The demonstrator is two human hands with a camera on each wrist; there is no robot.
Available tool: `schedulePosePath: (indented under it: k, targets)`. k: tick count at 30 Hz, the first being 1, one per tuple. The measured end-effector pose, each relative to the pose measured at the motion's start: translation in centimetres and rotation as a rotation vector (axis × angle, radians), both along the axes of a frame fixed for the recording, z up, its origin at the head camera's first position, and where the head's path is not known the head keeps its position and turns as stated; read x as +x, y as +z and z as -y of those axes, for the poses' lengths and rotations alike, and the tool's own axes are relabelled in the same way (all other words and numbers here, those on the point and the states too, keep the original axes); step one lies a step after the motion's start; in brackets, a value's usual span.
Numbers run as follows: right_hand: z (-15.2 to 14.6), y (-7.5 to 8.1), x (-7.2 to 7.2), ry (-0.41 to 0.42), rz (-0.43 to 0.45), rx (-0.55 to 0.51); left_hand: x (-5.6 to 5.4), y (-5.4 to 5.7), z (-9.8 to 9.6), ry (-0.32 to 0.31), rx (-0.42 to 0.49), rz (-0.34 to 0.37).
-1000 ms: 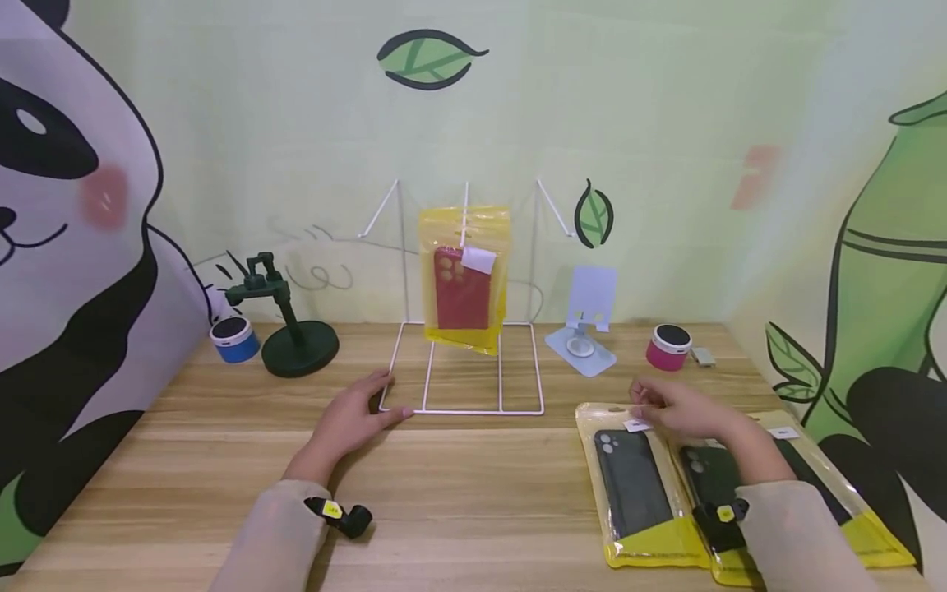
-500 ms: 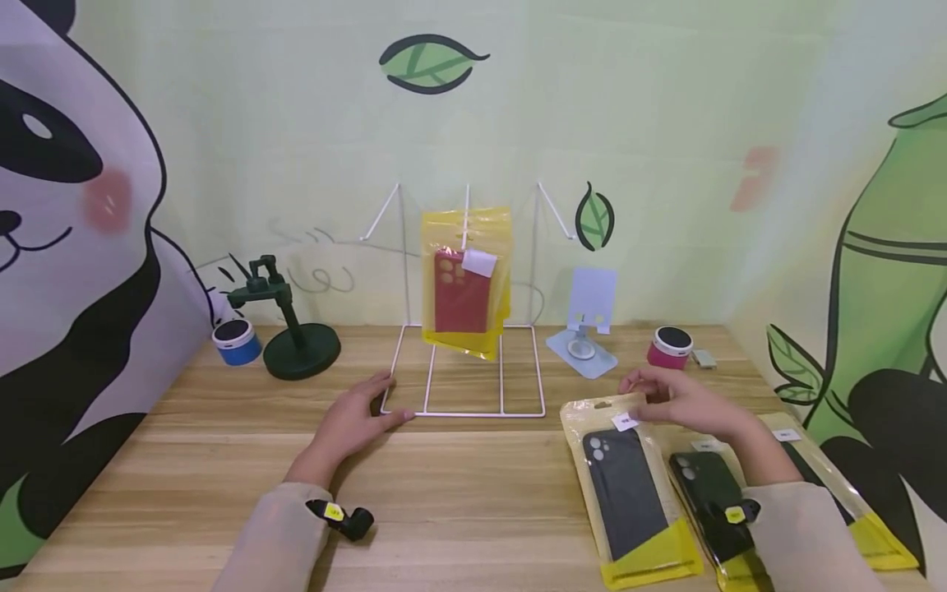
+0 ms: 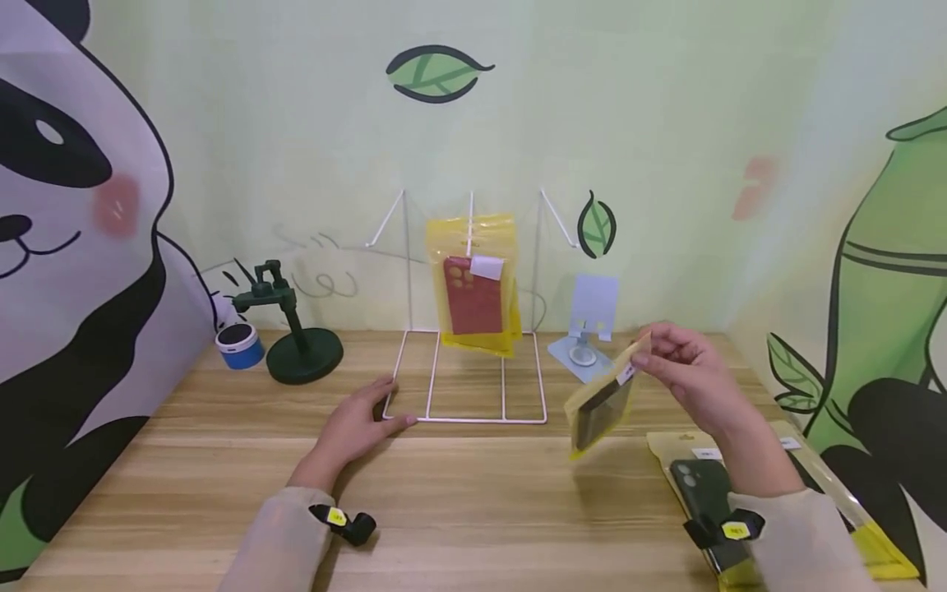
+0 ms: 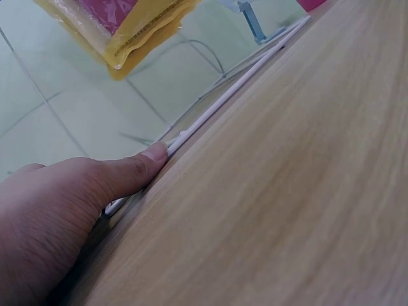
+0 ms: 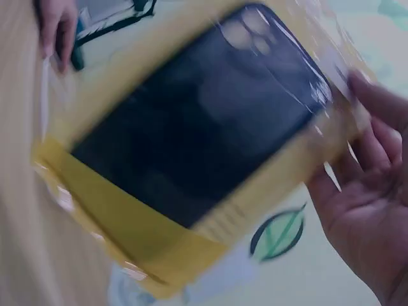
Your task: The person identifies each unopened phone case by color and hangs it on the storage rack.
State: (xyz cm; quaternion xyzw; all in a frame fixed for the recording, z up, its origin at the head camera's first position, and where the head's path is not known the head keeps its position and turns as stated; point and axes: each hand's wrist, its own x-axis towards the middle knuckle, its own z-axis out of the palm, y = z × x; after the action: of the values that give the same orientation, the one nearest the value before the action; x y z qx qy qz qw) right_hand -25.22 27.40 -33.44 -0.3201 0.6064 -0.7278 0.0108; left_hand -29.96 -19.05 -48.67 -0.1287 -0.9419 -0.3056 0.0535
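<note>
My left hand (image 3: 362,427) rests on the front left corner of a white wire display rack (image 3: 481,421). Its straight thumb lies on the front bar in the left wrist view, and the fingers touch the side bar. In the right hand (image 3: 688,374), thumb and fingers pinch the top of a yellow-edged clear pouch (image 3: 602,403), raised and tilted above the table. A dark phone case (image 5: 204,115) is inside that pouch. Another pouch with a red phone case (image 3: 473,300) hangs from the rack's middle hook, with more yellow packaging behind it.
More pouched dark phone cases (image 3: 699,489) lie under the right forearm. A light blue phone stand (image 3: 592,304) is close behind the raised pouch. A dark green stand (image 3: 303,353) and a blue round speaker (image 3: 240,349) stand at the back left.
My right hand has lifted the pouch with the dark phone case off the table, tilting it up and turning it edge-on. The left hand has stayed at the rack's corner.
</note>
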Motion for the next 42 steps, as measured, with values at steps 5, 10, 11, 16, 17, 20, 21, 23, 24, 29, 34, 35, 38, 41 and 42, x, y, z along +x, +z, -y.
schedulePosePath:
  k: [5, 10, 11, 16, 17, 20, 21, 23, 24, 29, 34, 35, 38, 41, 42]
  targets:
    - [2.6, 2.9, -0.3, -0.180, -0.061, -0.184, -0.1, -0.4, 0.3, 0.004, -0.011, -0.008]
    - [4.8, 5.3, -0.9, -0.277, -0.108, -0.361, -0.2, -0.4, 0.3, 0.001, -0.007, -0.010]
    - [5.1, 5.6, -1.0, -0.288, -0.118, -0.376, -0.3, -0.4, 0.3, 0.003, -0.007, -0.008]
    - [6.5, 6.4, -1.2, -0.291, -0.137, -0.420, -0.3, -0.3, 0.0, 0.009, -0.007, 0.001]
    - [6.7, 6.4, -1.2, -0.297, -0.140, -0.416, -0.2, -0.2, 0.0, 0.008, -0.004, 0.002]
    - [7.2, 6.6, -1.3, -0.312, -0.143, -0.402, -0.2, -0.1, 0.0, 0.005, 0.000, -0.001]
    - [7.3, 6.7, -1.4, -0.320, -0.145, -0.395, -0.2, -0.2, 0.0, 0.006, -0.001, -0.001]
    - [7.5, 6.7, -1.5, -0.337, -0.145, -0.387, -0.2, -0.2, 0.1, 0.004, -0.002, -0.001]
    - [7.6, 6.8, -1.6, -0.344, -0.142, -0.394, -0.2, -0.3, 0.1, 0.004, -0.003, -0.001]
    - [7.8, 7.0, -2.2, -0.362, -0.099, -0.525, -0.2, -0.3, 0.2, 0.011, -0.009, 0.007]
    - [7.7, 6.6, -3.4, -0.423, -0.071, -0.586, -0.2, -0.2, 0.3, 0.007, -0.018, 0.005]
    - [7.7, 6.5, -3.7, -0.448, -0.062, -0.566, -0.2, -0.2, 0.3, 0.005, -0.019, 0.002]
    - [7.7, 5.8, -4.6, -0.534, -0.023, -0.461, -0.1, -0.2, 0.2, 0.002, -0.011, -0.009]
    - [7.7, 5.3, -5.2, -0.611, 0.018, -0.380, -0.1, -0.1, 0.2, 0.003, -0.010, -0.014]
    - [7.7, 5.2, -5.4, -0.630, 0.026, -0.366, -0.1, -0.1, 0.2, 0.004, -0.009, -0.015]
